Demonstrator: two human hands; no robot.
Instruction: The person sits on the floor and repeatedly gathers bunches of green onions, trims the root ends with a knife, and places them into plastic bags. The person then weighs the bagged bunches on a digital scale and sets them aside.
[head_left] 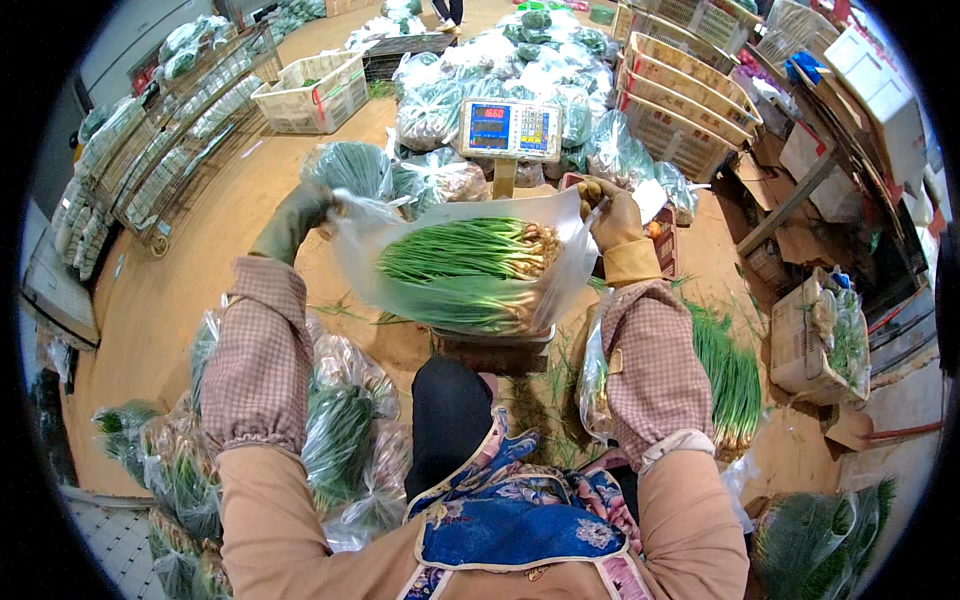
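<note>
A clear plastic bag (352,232) is stretched between my two gloved hands. Inside it lie green spring onions (455,250), leaves to the left and pale bulbs to the right. My left hand (298,216), in a dark olive glove, is closed on the bag's left edge. With fingers pinched, my right hand (612,215), in a yellow-brown glove, grips the top right corner. The bag is over the platform of a scale (497,352), whose display head (510,130) stands on a post behind it. Whether the bag rests on the platform is hidden.
Bagged spring onions (340,440) are heaped at my left. Loose spring onions (728,385) lie on the floor at my right. Beyond the scale are piled filled bags (470,70) and stacked crates (685,90). A wheeled rack (190,120) stands far left; another crate (815,340) is at right.
</note>
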